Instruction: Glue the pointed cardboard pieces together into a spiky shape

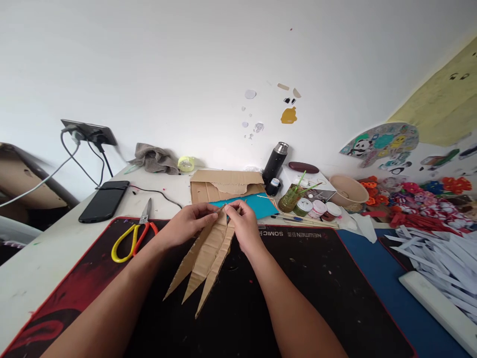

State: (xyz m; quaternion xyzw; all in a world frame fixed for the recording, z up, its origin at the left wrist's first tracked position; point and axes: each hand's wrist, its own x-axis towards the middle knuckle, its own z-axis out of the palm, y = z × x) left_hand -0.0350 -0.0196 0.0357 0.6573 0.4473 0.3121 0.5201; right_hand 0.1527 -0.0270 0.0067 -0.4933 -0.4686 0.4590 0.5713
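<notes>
Between my hands hangs a piece of brown cardboard [209,248] with several long pointed strips that fan out toward me. My left hand [192,221] pinches its far left end, fingers closed. My right hand [243,223] grips the same end from the right, thumb and fingers pressed together at the top. The strips' tips point down and left over the black desk mat [298,298]. Left of my left hand lie scissors [136,237] with one yellow and one red handle, blades pointing away.
Behind my hands are a torn cardboard piece [227,178], a blue sheet [266,206], a black thermos [275,161] and small paint jars [318,207]. A black phone [104,201] sits at left. Paper strips [439,258] and colourful flowers [413,191] are heaped at right.
</notes>
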